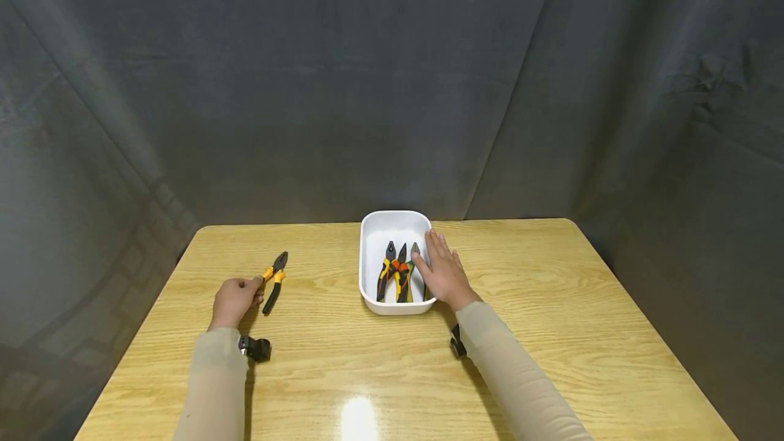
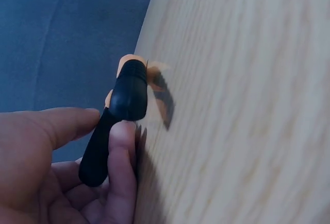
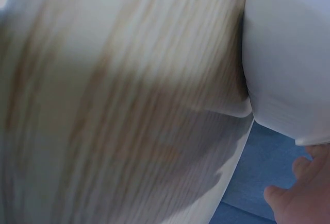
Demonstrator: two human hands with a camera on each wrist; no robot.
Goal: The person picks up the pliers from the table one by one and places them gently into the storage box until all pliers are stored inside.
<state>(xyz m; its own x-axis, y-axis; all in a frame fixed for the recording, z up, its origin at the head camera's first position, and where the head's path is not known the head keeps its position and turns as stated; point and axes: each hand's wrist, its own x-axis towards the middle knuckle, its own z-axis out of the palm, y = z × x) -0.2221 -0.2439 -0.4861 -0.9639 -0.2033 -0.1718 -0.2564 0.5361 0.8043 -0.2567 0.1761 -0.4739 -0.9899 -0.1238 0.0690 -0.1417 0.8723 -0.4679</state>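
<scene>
My left hand pinches one handle of a pair of pliers with orange and black grips, at the left of the table. Its dark jaws point away from me. In the left wrist view the thumb and fingers lie on a black handle of these pliers, close to the wood. My right hand rests with fairly straight fingers over the right rim of a white bin, the thumb reaching inside. Several pliers with coloured grips lie side by side in the bin, partly covered by that hand.
The wooden table has its far edge just behind the bin. Dark grey curtains stand behind and at both sides. A small black device sits at the left wrist.
</scene>
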